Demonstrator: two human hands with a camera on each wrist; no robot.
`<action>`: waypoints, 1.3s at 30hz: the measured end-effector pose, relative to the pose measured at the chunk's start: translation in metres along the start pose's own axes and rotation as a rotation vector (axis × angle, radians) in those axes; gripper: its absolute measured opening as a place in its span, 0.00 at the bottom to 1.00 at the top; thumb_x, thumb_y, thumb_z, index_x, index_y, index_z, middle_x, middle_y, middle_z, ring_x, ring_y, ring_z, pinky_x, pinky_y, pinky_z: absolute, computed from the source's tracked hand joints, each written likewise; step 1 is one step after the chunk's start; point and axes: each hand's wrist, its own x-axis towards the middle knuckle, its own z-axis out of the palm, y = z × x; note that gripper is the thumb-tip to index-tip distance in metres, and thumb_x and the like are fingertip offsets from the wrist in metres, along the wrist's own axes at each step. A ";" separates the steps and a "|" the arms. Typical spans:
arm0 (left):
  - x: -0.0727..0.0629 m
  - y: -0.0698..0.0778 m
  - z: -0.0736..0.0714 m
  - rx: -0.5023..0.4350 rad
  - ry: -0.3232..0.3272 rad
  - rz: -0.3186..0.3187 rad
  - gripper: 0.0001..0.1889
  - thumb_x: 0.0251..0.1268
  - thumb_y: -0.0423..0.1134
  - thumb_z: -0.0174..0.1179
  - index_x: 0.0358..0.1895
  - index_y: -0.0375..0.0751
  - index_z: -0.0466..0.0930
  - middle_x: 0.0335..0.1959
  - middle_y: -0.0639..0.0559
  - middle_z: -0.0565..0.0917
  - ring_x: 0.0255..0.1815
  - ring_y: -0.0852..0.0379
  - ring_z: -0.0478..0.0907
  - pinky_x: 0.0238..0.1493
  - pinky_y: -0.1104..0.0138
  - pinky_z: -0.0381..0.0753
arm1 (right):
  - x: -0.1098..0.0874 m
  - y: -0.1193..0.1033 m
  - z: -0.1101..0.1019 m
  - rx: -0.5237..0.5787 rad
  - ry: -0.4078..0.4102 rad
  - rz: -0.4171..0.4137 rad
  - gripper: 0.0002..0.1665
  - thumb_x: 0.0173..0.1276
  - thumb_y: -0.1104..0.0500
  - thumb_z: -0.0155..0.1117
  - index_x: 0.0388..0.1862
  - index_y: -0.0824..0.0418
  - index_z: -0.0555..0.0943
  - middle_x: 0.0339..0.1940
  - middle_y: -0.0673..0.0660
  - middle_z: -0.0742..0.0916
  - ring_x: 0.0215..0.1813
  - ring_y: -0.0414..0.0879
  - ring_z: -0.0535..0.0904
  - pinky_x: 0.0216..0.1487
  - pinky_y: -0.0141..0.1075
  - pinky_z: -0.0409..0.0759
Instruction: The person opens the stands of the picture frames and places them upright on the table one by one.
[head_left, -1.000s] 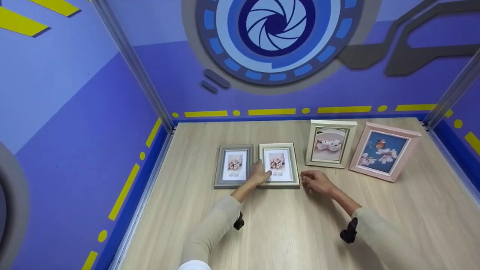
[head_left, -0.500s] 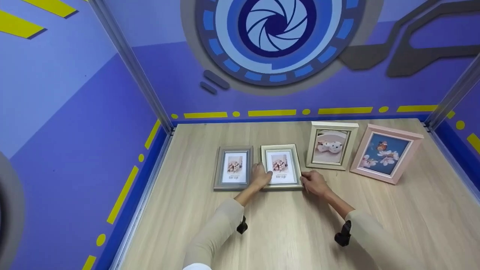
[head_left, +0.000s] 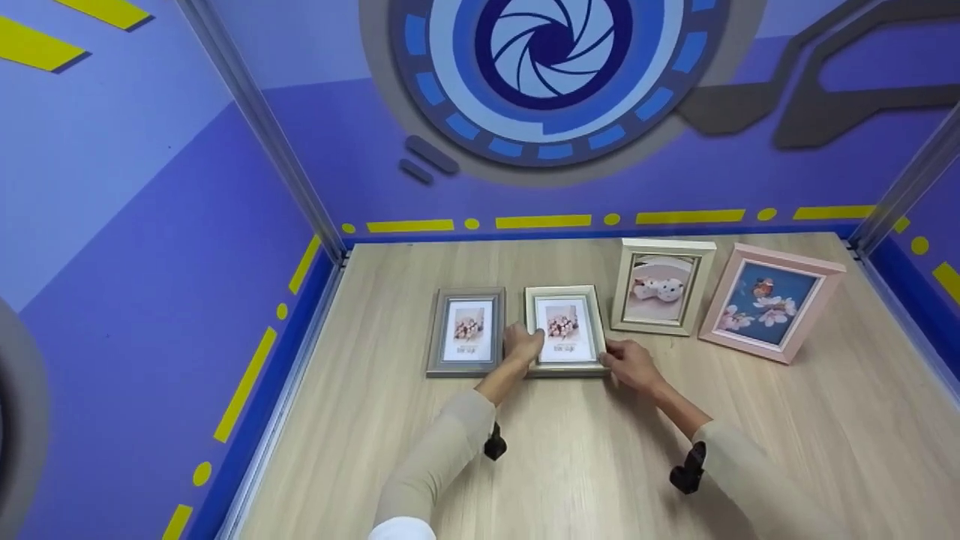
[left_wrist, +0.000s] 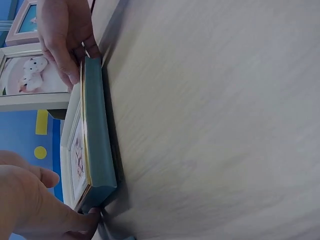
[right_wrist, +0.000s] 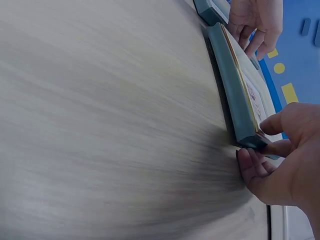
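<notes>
Both hands hold one gold picture frame [head_left: 564,326]. On its left side is the left hand [head_left: 523,343], with its thumb over the front. At the near right corner, the right hand [head_left: 631,362] pinches the edge. This frame is face up near the middle of the wooden table [head_left: 577,465], but I cannot tell if all of it touches the wood. Just left of it lies a gray frame [head_left: 466,364]. Far to the right, a cream frame [head_left: 661,289] and a pink frame [head_left: 772,304] stand up side by side.
</notes>
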 end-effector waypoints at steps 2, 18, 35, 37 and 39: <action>-0.001 0.001 0.001 -0.003 -0.004 -0.003 0.08 0.65 0.32 0.58 0.38 0.28 0.80 0.32 0.42 0.81 0.40 0.47 0.80 0.50 0.56 0.84 | -0.001 -0.001 -0.001 0.024 0.008 0.023 0.23 0.70 0.66 0.61 0.63 0.75 0.79 0.40 0.64 0.89 0.35 0.43 0.76 0.37 0.30 0.75; -0.013 0.006 -0.010 -0.228 0.067 -0.026 0.17 0.72 0.27 0.46 0.60 0.27 0.70 0.58 0.31 0.78 0.62 0.36 0.76 0.67 0.52 0.77 | -0.007 -0.007 0.002 0.175 0.062 0.050 0.24 0.72 0.66 0.63 0.63 0.77 0.77 0.52 0.73 0.88 0.51 0.55 0.86 0.43 0.22 0.78; -0.032 0.014 -0.025 -0.356 0.165 0.041 0.15 0.63 0.25 0.51 0.53 0.30 0.73 0.45 0.38 0.81 0.47 0.47 0.78 0.52 0.58 0.80 | -0.015 -0.020 0.000 0.265 0.126 -0.060 0.29 0.70 0.73 0.62 0.69 0.79 0.70 0.56 0.76 0.84 0.56 0.65 0.82 0.53 0.32 0.85; -0.034 0.017 -0.028 -0.344 0.206 0.069 0.14 0.64 0.26 0.53 0.52 0.31 0.75 0.44 0.39 0.82 0.46 0.48 0.79 0.51 0.59 0.80 | -0.015 -0.023 -0.001 0.268 0.127 -0.070 0.32 0.69 0.74 0.62 0.70 0.79 0.68 0.56 0.76 0.83 0.56 0.66 0.82 0.54 0.34 0.85; -0.036 0.019 -0.031 -0.347 0.242 0.109 0.13 0.64 0.26 0.55 0.51 0.32 0.76 0.43 0.40 0.82 0.45 0.48 0.80 0.50 0.60 0.80 | -0.016 -0.027 -0.003 0.273 0.115 -0.073 0.34 0.68 0.75 0.63 0.72 0.80 0.65 0.56 0.77 0.83 0.56 0.67 0.82 0.54 0.36 0.86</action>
